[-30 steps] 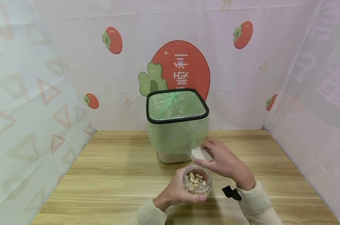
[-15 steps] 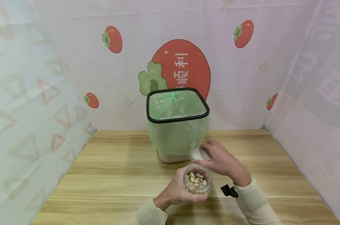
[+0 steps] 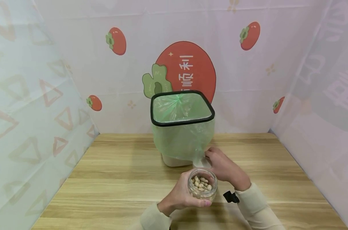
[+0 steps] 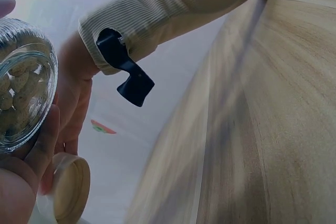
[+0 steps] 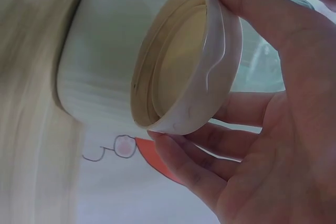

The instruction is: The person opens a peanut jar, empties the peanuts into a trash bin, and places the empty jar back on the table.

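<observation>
My left hand (image 3: 183,193) grips a clear glass jar (image 3: 204,195), its mouth uncovered and facing the head camera. Unshelled peanuts (image 3: 201,183) lie inside the jar. Just beyond the jar's rim, my right hand (image 3: 224,166) holds a round white screw lid (image 3: 202,163), partly hidden behind jar and hand in the head view. In the right wrist view the thumb and fingers pinch the lid (image 5: 210,82) by its edge, its hollow inner side showing. The left wrist view shows the lid (image 4: 73,190) tilted on edge, apart from the jar (image 4: 31,93).
A light-coloured bin with a black rim (image 3: 182,124) and a green plastic bag (image 3: 179,140) folded over its sides stands behind the hands. It rests on a wooden table (image 3: 119,185), with printed cloth walls (image 3: 127,73) around. A black strap (image 3: 231,197) hangs at the right cuff.
The right hand has shifted a little left and toward the jar, turning the lid so that less of its flat face shows. The left hand and jar have stayed in place.
</observation>
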A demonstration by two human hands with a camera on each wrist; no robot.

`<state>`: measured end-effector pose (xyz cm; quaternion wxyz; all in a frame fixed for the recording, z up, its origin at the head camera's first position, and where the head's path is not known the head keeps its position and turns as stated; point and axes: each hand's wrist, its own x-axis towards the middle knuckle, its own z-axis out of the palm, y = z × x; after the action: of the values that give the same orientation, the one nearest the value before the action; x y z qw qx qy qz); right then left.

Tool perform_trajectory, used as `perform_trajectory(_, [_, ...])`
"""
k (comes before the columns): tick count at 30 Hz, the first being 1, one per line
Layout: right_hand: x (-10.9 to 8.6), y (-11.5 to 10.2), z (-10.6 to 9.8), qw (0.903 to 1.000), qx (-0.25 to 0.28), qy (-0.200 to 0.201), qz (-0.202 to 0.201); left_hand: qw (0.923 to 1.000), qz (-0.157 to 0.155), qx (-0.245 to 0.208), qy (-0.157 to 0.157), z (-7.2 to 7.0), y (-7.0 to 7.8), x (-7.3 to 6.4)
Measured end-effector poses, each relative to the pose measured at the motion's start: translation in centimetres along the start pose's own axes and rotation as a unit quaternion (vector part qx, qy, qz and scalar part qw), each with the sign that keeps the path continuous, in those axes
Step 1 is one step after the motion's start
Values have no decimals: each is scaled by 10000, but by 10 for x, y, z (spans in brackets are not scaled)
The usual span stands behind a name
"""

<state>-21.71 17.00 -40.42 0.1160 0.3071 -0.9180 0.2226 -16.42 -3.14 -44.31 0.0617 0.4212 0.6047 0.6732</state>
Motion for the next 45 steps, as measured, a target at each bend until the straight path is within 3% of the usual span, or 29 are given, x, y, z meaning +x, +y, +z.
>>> perform_trajectory(18, [1, 8, 19, 9979, -130, -538, -326, 10000, 23, 15, -59, 2, -2, -1])
perform_trajectory(25, [-1, 9, 22, 9968, -149, -751, -211, 9999, 96, 109, -74, 1, -2, 0])
perform_trajectory(35, [-3, 13, 27, 9963, -68, -718, -464, 9999, 100, 101, -54, 2, -1, 0])
perform_trajectory(45, [-4, 13, 29, 9953, -72, -902, -336, 9998, 162, 25, -111, 2, -1, 0])
